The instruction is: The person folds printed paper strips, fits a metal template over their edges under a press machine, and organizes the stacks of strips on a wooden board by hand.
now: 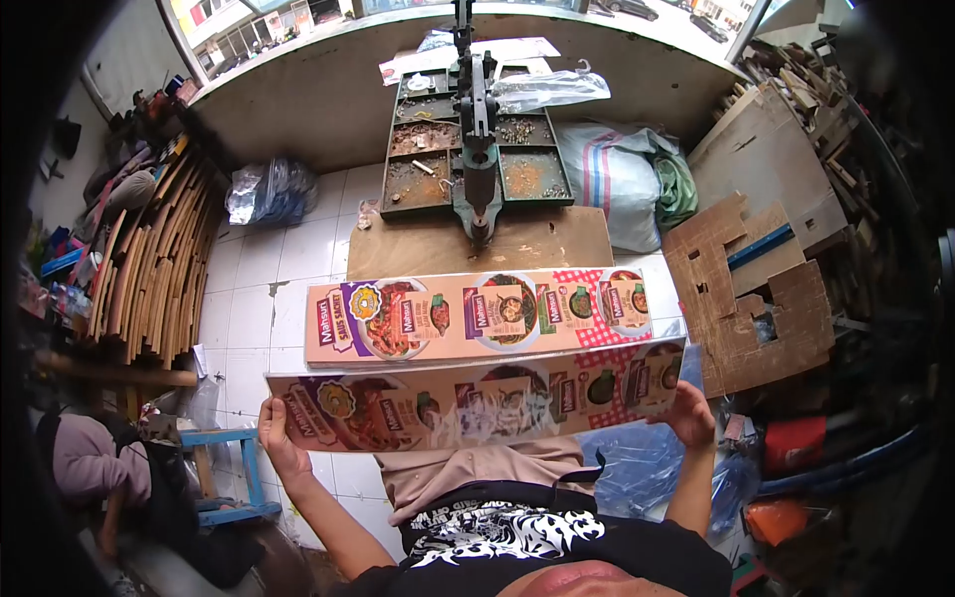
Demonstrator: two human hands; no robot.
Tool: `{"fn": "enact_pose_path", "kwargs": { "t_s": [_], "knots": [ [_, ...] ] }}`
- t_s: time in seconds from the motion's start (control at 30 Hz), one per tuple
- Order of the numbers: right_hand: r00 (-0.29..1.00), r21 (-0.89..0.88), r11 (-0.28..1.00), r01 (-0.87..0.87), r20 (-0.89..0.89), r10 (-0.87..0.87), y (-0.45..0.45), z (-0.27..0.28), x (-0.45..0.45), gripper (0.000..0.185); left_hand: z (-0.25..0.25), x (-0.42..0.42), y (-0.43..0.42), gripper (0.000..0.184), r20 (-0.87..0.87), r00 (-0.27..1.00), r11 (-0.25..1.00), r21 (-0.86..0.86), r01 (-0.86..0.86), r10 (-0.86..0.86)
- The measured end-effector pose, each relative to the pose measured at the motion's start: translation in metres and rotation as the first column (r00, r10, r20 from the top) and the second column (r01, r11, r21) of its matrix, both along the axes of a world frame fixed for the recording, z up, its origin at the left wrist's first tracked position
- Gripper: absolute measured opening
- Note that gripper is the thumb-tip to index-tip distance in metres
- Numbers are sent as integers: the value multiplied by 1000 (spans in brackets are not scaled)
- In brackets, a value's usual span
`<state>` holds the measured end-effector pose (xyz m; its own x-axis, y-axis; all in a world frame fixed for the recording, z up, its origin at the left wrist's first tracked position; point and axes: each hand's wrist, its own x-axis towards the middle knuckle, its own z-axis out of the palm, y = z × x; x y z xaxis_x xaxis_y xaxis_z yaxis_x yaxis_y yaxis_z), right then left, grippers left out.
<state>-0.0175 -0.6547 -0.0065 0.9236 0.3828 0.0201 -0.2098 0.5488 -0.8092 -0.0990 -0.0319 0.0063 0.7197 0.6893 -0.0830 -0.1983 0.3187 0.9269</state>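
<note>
A long printed food panel [477, 400] is held level above my lap, tilted, with glare on its glossy face. Its left end is in my left hand [283, 438], thumb over the front edge. My right hand [688, 414] grips the opposite end at the lower corner. Just beyond it lies a stack of similar printed panels [438, 320], its near edge partly behind the held one. Behind the stack stands a dark metal press [479, 189] on a brown board [398, 249].
A compartment tray [418, 184] with small metal parts surrounds the press. Stacked wooden boards [149, 269] stand at left, near a blue stool [229, 515]. Cut boards [726, 338] and a white sack [612, 189] are at right. A person's arm [112, 517] shows at lower left.
</note>
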Motion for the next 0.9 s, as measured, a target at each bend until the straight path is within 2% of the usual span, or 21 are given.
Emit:
{"fn": "enact_pose_path", "kwargs": {
  "t_s": [0.03, 0.07, 0.17, 0.2, 0.27, 0.3, 0.33, 0.4, 0.47, 0.53, 0.6, 0.63, 0.67, 0.73, 0.77, 0.8, 0.87, 0.9],
  "knots": [
    [989, -106, 988, 116, -83, -125, 0, -7, -5, 63, -3, 2, -1, 12, -5, 998, 998, 8, 58, -58],
    [974, -205, 961, 185, -88, -206, 13, 0, -6, 47, -2, 6, -6, 14, -47, 997, 997, 56, 56, -53],
    [917, -422, 854, 304, -112, -382, 26, -10, -4, 22, -10, 8, -14, 16, -121, 991, 989, 129, 74, -58],
    [918, -417, 856, 306, -109, -381, 30, -9, 1, 22, -7, 13, -16, 16, -135, 988, 986, 141, 90, -71],
    [870, -509, 732, 452, 73, -487, 34, -7, 10, 22, 1, 18, -24, 17, -95, 993, 985, 148, 88, -74],
    [841, -506, 698, 506, 110, -530, 42, 5, 18, 22, 10, 23, -29, 20, -59, 995, 984, 152, 88, -80],
    [822, -507, 661, 554, 204, -532, 42, 8, 29, 22, 16, 30, -30, 20, -62, 995, 985, 151, 87, -79],
    [772, -484, 605, 632, 332, -542, 48, 19, 56, 21, 27, 50, -29, 24, 40, 988, 967, 215, 139, -151],
    [762, -471, 599, 648, 394, -514, 50, 26, 86, 22, 37, 77, -26, 25, 30, 988, 929, 346, 130, -149],
    [794, -550, 574, 607, 385, -470, 51, 25, 119, 21, 48, 106, -22, 26, -51, 984, 861, 479, 174, -170],
    [816, -685, 454, 570, 403, -415, 56, 16, 146, 26, 42, 132, -5, 25, -228, 956, 793, 540, 283, -186],
    [803, -793, 213, 571, 484, -348, 58, 7, 156, 34, 36, 141, 3, 25, -353, 928, 703, 630, 331, -120],
    [812, -815, 149, 561, 506, -292, 54, -11, 167, 39, 11, 152, 25, 28, -419, 908, 567, 743, 356, -20],
    [787, -799, 69, 598, 567, -244, 62, -23, 172, 36, -7, 159, 35, 33, -433, 901, 481, 798, 362, 40],
    [874, -841, 313, 442, 326, -359, 65, -24, 171, 34, -23, 162, 49, 33, -496, 863, 568, 685, 457, -97],
    [874, -821, 368, 436, 290, -389, 65, -29, 171, 29, -24, 161, 45, 33, -466, 841, 717, 483, 503, -276],
    [880, -709, 537, 457, 271, -391, 65, -35, 171, 25, -27, 157, 38, 30, -416, 850, 774, 401, 490, -323],
    [891, -748, 504, 433, 271, -363, 62, -33, 170, 22, -27, 157, 36, 28, -408, 850, 783, 382, 490, -333]
  ]
}}
